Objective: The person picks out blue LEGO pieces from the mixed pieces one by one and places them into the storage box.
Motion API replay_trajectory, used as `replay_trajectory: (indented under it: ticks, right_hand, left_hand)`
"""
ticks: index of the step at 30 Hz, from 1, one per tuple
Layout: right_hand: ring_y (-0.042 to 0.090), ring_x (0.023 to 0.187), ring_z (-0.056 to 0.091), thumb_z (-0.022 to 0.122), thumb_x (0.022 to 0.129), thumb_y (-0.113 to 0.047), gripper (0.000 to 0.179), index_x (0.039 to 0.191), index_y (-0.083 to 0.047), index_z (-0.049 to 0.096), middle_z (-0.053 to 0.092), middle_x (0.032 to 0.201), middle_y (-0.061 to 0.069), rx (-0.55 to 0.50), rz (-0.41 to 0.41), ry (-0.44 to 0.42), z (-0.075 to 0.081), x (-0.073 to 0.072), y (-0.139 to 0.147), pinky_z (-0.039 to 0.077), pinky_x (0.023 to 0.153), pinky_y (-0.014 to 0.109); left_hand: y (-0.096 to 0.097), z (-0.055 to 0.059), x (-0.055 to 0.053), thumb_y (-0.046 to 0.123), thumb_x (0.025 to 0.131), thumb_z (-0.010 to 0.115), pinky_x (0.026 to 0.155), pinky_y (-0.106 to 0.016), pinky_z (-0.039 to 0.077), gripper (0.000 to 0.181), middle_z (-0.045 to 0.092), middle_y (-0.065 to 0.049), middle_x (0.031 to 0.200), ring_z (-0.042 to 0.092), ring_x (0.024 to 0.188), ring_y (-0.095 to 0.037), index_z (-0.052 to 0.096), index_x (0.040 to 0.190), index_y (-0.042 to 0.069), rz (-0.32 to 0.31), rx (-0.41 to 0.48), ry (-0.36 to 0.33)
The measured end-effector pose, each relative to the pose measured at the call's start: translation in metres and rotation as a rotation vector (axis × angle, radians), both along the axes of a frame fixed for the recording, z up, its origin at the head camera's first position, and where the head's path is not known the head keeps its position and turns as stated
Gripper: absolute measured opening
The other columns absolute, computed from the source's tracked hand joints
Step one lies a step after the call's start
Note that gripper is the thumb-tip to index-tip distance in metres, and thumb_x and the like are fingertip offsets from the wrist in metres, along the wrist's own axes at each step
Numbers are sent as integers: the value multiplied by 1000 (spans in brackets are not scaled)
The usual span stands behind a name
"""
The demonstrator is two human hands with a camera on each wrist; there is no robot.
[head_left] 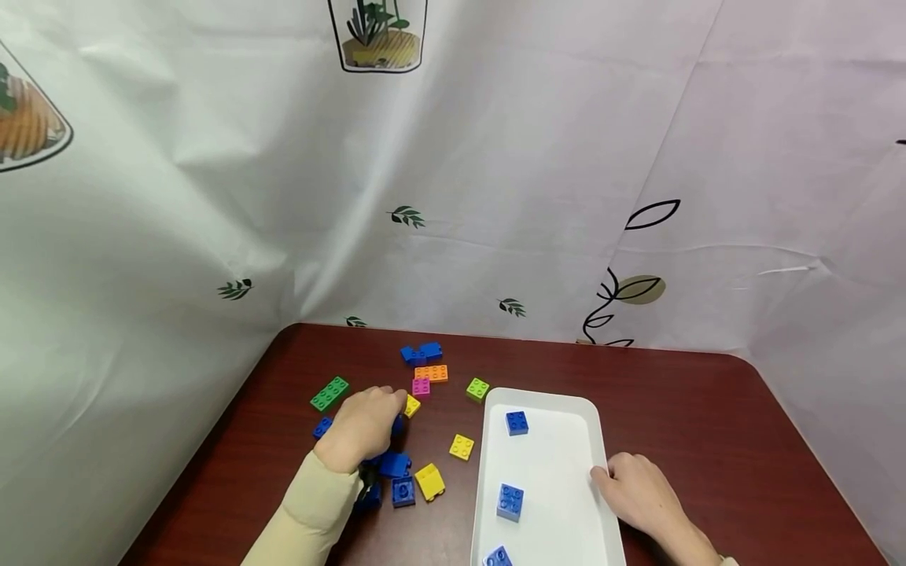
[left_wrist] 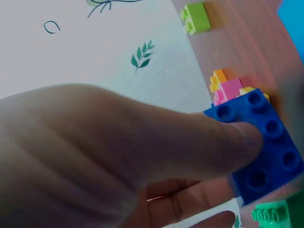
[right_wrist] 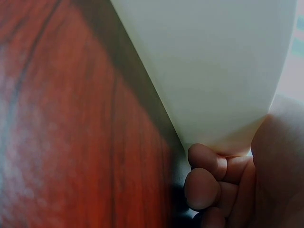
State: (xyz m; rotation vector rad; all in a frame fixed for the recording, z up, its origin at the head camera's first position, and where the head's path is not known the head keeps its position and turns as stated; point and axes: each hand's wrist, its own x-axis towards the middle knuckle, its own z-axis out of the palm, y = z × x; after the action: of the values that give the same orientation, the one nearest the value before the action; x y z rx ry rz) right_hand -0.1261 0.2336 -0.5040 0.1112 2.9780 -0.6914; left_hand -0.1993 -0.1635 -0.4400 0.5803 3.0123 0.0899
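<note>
My left hand [head_left: 362, 428] pinches a blue building brick [left_wrist: 271, 151], its thumb lying across the studded top in the left wrist view. From the head view, the hand mostly hides that brick. Loose blue bricks [head_left: 395, 464] lie below the hand, partly covered by the wrist. My right hand [head_left: 640, 494] grips the right rim of a white tray [head_left: 562, 479], fingers curled under the edge in the right wrist view. Inside the tray are three blue bricks: one toward the far end [head_left: 517, 423], one in the middle [head_left: 510, 501] and one at the near end [head_left: 499, 557].
Around the left hand lie a green brick [head_left: 329, 394], an orange brick [head_left: 432, 373], a pink brick [head_left: 421, 387] and several yellow ones [head_left: 462, 447]. A lime brick [head_left: 477, 389] sits by the tray's far left corner. Behind the brown table [head_left: 679, 409] hangs a printed white curtain [head_left: 495, 196].
</note>
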Motion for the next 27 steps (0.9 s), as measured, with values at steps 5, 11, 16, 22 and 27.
replay_trajectory:
  ticks: [5,11,16,22,27]
  right_hand:
    - [13,52,34,60,93,-20,45,52,-16,41,35,50,-4,0,3,0,-1,0,1,31,51,27]
    - [13,52,35,60,93,-20,45,52,-17,41,36,50,-4,0,5,8,-2,-1,1,31,50,28]
    - [13,52,34,60,92,-20,45,52,-17,40,35,50,-5,1,5,11,-1,-1,1,31,50,28]
    - [13,52,34,60,93,-20,45,52,-17,40,35,50,-5,2,6,8,1,-1,0,31,51,28]
    - [13,52,35,60,93,-20,45,52,-17,41,36,51,-4,1,3,6,1,-1,0,31,51,28]
  left_hand:
    - [3,1,0,4,82,84,81,-45,62,37,71,-8,102,67,88,-23,69,115,8,-55,89,5]
    - [8,1,1,6,86,82,84,-40,61,30,70,-5,103,68,90,-20,67,111,10,-146,198,11]
    - [11,-1,2,4,87,81,83,-40,61,30,70,-6,108,69,91,-21,66,113,8,-204,260,63]
    - [21,-6,3,5,92,76,86,-41,61,31,67,-7,118,68,96,-21,65,121,9,-228,317,82]
    - [34,-6,4,7,95,73,90,-41,60,32,66,-7,121,66,100,-20,64,125,11,-261,396,87]
